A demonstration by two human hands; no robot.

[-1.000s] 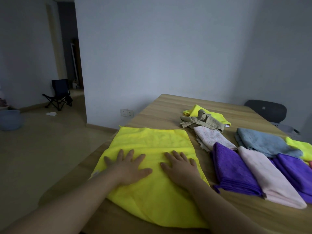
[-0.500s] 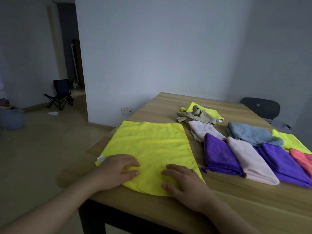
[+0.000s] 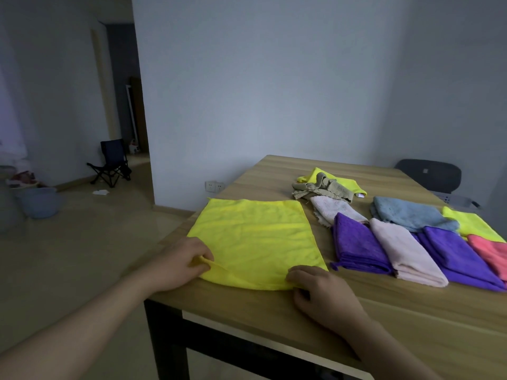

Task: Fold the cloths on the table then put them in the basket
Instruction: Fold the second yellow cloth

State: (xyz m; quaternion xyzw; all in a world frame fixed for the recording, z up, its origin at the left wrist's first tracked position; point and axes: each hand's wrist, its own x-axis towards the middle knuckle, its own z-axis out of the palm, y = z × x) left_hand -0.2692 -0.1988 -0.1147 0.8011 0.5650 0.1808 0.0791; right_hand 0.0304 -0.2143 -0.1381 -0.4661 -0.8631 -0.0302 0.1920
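The left hand (image 3: 178,266) and right hand (image 3: 321,293), flat on the yellow cloth (image 3: 255,237) a second ago, are now pinching its near edge, apparently starting a fold.

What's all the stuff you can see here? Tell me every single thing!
big yellow cloth: one, yellow, flat, near left
purple cloths: two, purple, folded, right of it
pink cloth: one, pale pink, between them
whitish cloth: one, off-white, behind nearer purple
blue cloth: one, grey-blue, behind pink
small yellow cloths: two, yellow, far back and far right
beige cloth: one, beige, crumpled on far yellow
coral cloth: one, coral, right edge
table: one, wooden, under the cloths
dark chair: one, dark, behind table
folding chair: one, dark, by doorway
blue tub: one, blue, floor, far left
left hand: one, pinching big yellow cloth's near-left corner
right hand: one, gripping its near edge
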